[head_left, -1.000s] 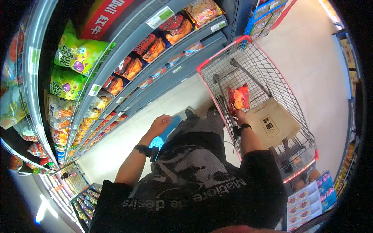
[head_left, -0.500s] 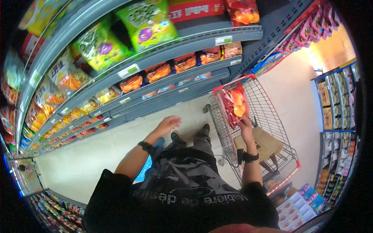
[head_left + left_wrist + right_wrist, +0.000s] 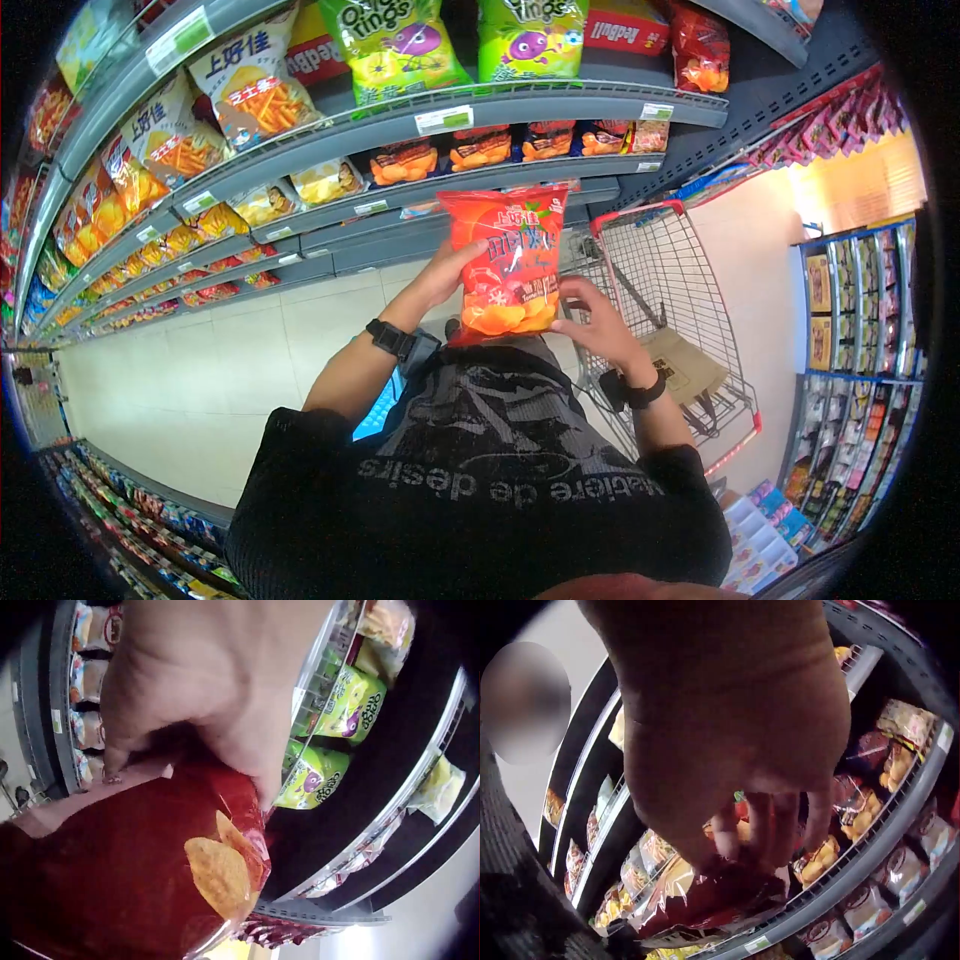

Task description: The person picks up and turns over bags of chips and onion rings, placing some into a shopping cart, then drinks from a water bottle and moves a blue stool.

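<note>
A red bag of chips (image 3: 508, 265) stands upright in front of my chest in the head view, its printed front facing me. My left hand (image 3: 448, 275) grips its left side, with the thumb across the front and the fingers behind. In the left wrist view that hand (image 3: 202, 682) pinches the edge of the shiny red bag (image 3: 112, 855). At the lower right edge of the bag is my right hand (image 3: 605, 325), thumb and fingers curled around that edge. The right wrist view has this hand (image 3: 742, 765) over the bag (image 3: 712, 900), part of its grip in shadow.
A wire shopping cart (image 3: 680, 270) with a pink-red rim stands to my right, a tan bag (image 3: 685, 365) inside. Ahead and left run snack shelves (image 3: 440, 120) with green onion ring bags (image 3: 530, 45). More shelves (image 3: 850, 400) stand at the far right, past the aisle floor.
My right hand has lifted the bag of chips out of the cart and brought it left before my chest. The left hand has risen from beside my leg and taken hold of it.
</note>
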The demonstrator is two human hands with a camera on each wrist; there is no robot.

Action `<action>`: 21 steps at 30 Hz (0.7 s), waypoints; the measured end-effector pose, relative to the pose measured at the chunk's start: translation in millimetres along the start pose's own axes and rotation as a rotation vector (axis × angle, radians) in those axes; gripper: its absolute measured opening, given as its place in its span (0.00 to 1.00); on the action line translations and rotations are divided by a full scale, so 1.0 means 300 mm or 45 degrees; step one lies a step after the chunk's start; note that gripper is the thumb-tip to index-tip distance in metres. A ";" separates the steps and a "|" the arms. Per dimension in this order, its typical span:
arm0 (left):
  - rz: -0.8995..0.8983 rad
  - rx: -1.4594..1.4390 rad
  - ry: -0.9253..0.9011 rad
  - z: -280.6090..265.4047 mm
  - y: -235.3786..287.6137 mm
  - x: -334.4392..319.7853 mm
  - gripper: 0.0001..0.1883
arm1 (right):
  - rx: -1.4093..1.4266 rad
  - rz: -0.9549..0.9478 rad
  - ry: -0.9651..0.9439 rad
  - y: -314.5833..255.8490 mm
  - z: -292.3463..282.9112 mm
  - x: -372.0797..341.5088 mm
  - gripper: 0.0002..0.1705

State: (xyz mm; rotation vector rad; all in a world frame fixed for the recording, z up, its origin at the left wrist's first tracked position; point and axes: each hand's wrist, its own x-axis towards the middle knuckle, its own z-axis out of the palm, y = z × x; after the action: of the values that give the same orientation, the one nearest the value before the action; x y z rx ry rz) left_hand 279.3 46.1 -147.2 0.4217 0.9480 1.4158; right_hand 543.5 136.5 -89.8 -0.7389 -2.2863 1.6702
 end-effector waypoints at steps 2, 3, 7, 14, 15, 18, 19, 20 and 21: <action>0.122 0.028 -0.051 0.011 0.015 -0.041 0.31 | 0.378 0.077 0.055 0.018 0.029 0.020 0.39; 0.159 0.117 -0.087 0.018 0.014 -0.054 0.32 | 0.502 0.061 0.051 0.024 0.040 0.036 0.42; 0.243 0.334 -0.149 0.047 0.027 -0.060 0.32 | 0.757 0.128 0.149 0.055 0.070 0.062 0.40; 0.582 0.920 0.339 0.199 0.065 0.012 0.34 | 0.662 -0.019 0.629 0.012 -0.040 0.108 0.33; 0.530 0.899 0.210 0.218 0.065 0.027 0.36 | 0.629 -0.058 0.714 0.011 -0.063 0.110 0.34; 0.482 0.932 -0.120 0.373 0.063 0.037 0.40 | 0.390 -0.203 0.831 -0.016 -0.116 0.093 0.39; 0.524 0.939 -0.059 0.413 0.046 0.055 0.44 | 0.247 -0.237 0.813 -0.022 -0.128 0.077 0.40; 0.567 0.905 -0.004 0.436 0.029 0.087 0.44 | 0.106 -0.268 0.794 -0.034 -0.144 0.063 0.41; 0.604 0.871 0.050 0.449 0.010 0.129 0.45 | -0.027 -0.333 0.685 -0.080 -0.171 0.042 0.43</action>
State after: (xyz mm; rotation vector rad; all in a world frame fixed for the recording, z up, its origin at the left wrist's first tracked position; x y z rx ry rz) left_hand 375.2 120.9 -77.6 1.1926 1.4241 1.4869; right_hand 549.6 179.9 -51.9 -0.7442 -1.9209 1.1591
